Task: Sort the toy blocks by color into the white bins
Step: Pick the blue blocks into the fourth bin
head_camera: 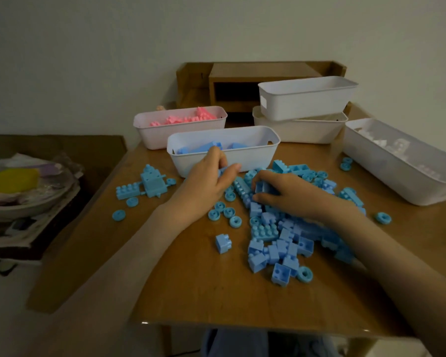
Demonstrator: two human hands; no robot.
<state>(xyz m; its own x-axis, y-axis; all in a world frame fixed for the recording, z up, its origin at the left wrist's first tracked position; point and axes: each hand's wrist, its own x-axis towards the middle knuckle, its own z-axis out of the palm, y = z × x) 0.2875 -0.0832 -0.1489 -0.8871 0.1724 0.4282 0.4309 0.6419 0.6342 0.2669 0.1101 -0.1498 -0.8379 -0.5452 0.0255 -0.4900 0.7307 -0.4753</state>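
Note:
A heap of light blue toy blocks [281,235] and round blue wheels lies on the wooden table [191,292]. A white bin [255,155] just behind the heap holds a few blue blocks. My left hand [211,181] is in front of that bin, its fingers curled round a small blue piece. My right hand [289,194] rests on the heap and grips a blue block [264,188] between thumb and fingers. Pink blocks fill the bin [150,135] at the back left. White pieces lie in the bin [397,173] at the right.
Two more white bins [307,104] are stacked at the back in front of a small wooden shelf [229,76]. A built blue piece [152,184] and loose wheels lie to the left. A plate with clutter [23,191] sits on a low surface left of the table.

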